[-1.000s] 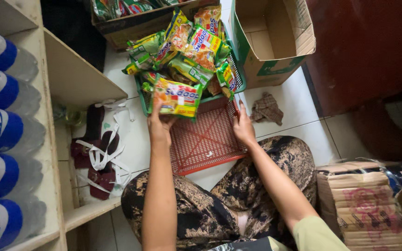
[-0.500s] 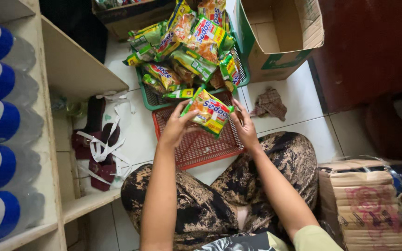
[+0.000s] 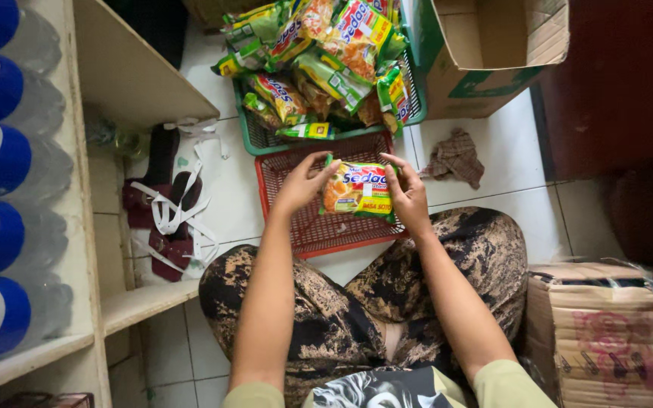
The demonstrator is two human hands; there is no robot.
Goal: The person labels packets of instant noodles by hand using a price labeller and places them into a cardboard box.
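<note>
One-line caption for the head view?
Both hands, left hand and right hand, hold a yellow noodle packet above a red plastic basket.

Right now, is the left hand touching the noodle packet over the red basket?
Touching. The head view shows the left hand with fingertips on the noodle packet's left edge; the right hand grips the other side.

White tiled floor [image 3: 508,162], wooden shelves [image 3: 126,72].

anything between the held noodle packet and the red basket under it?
Nothing visible. Both hands, left hand and right hand, hold the noodle packet directly over the red basket, whose mesh floor looks bare except for a small scrap. The heaped green basket sits behind.
</note>
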